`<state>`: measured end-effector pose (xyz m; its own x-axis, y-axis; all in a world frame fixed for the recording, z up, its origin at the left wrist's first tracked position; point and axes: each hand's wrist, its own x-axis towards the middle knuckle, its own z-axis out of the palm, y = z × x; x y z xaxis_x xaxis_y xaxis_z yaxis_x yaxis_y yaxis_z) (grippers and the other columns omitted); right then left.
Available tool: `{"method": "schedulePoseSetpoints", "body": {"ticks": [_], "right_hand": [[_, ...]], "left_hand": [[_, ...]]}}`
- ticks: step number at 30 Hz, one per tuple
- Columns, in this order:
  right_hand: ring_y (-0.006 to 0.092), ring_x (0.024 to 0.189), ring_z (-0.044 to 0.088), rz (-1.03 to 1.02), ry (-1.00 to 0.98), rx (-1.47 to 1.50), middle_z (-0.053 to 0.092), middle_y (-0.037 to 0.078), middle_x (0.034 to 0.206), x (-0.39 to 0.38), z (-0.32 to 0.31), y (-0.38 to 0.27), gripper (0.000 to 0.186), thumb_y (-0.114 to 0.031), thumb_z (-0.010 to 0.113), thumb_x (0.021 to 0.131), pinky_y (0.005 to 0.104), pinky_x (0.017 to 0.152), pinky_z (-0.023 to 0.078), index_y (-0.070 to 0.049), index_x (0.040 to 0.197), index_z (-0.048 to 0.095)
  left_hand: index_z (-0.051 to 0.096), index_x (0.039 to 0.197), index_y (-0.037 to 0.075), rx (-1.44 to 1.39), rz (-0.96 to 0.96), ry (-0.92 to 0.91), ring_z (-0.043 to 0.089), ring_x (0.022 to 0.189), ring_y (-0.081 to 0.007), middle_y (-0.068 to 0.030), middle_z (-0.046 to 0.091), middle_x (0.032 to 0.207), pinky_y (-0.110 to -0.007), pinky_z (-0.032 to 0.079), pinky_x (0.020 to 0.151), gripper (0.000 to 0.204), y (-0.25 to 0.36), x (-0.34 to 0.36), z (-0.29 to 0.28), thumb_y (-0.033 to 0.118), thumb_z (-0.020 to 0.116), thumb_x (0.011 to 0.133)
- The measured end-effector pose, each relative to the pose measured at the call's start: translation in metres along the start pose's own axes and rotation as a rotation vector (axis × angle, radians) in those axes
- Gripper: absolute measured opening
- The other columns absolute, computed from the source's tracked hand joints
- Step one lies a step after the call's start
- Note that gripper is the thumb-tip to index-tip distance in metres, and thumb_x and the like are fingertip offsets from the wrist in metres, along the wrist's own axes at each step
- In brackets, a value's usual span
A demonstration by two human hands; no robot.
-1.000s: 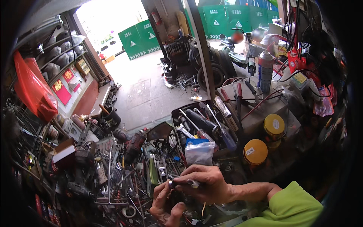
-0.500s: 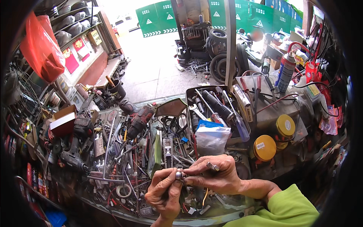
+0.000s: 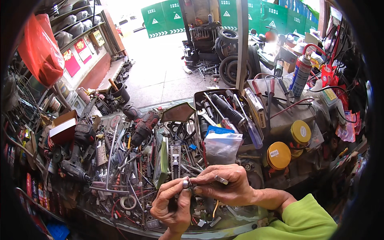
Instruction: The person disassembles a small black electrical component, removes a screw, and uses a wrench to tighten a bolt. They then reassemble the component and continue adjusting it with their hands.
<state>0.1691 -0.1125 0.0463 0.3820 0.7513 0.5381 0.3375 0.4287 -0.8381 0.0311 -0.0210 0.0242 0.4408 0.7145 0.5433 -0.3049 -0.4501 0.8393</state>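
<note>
Above the near part of the workbench, my left hand (image 3: 172, 208) pinches a small round silver metal part (image 3: 185, 184) between thumb and fingers. From the right, my right hand (image 3: 228, 184) meets it, thumb and fingertips closed at the part's side. A short, shiny metal rod-like piece (image 3: 221, 180) is tucked between the fingers of that hand; its far end is hidden. What the right fingertips pinch is too small to make out. Just beyond the hands lies a clear plastic bag (image 3: 224, 149) with a blue card (image 3: 221, 131) behind it.
Loose tools and small parts cover the bench, including a red-and-black power tool (image 3: 145, 128) and a drill (image 3: 76, 164). A tool bin (image 3: 197, 105) holds screwdrivers and wrenches. Yellow-lidded jars (image 3: 279, 157) and a spray can (image 3: 301, 76) stand at right. A red bag (image 3: 42, 52) hangs left.
Both hands stay joined at the small metal part; my left hand sits slightly further left and its fingers have shifted a little. The whole view has moved slightly.
</note>
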Motion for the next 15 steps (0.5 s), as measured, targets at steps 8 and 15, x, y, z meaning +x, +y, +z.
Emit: {"method": "schedulePoseSetpoints", "body": {"ticks": [8, 15], "right_hand": [[0.0189, 0.081, 0.069, -0.014, -0.003, 0.014, 0.07, 0.012, 0.092, -0.002, -0.002, 0.003, 0.032, 0.004, 0.074, 0.08, 0.0275, 0.067, 0.055, -0.002, 0.111, 0.071], [0.0204, 0.079, 0.068, -0.051, -0.012, 0.009, 0.069, 0.013, 0.094, -0.001, 0.001, 0.001, 0.029, 0.002, 0.074, 0.08, 0.0288, 0.067, 0.055, -0.001, 0.109, 0.069]], "left_hand": [[0.052, 0.11, -0.004, -0.125, 0.041, -0.068, 0.064, 0.099, -0.0241, -0.0235, 0.058, 0.115, -0.032, 0.054, 0.087, 0.042, -0.003, -0.004, 0.01, -0.008, 0.074, 0.074], [0.057, 0.11, -0.003, -0.154, 0.002, -0.008, 0.064, 0.099, -0.0228, -0.0222, 0.059, 0.117, -0.032, 0.053, 0.087, 0.039, 0.0, -0.008, 0.013, -0.01, 0.073, 0.075]]}}
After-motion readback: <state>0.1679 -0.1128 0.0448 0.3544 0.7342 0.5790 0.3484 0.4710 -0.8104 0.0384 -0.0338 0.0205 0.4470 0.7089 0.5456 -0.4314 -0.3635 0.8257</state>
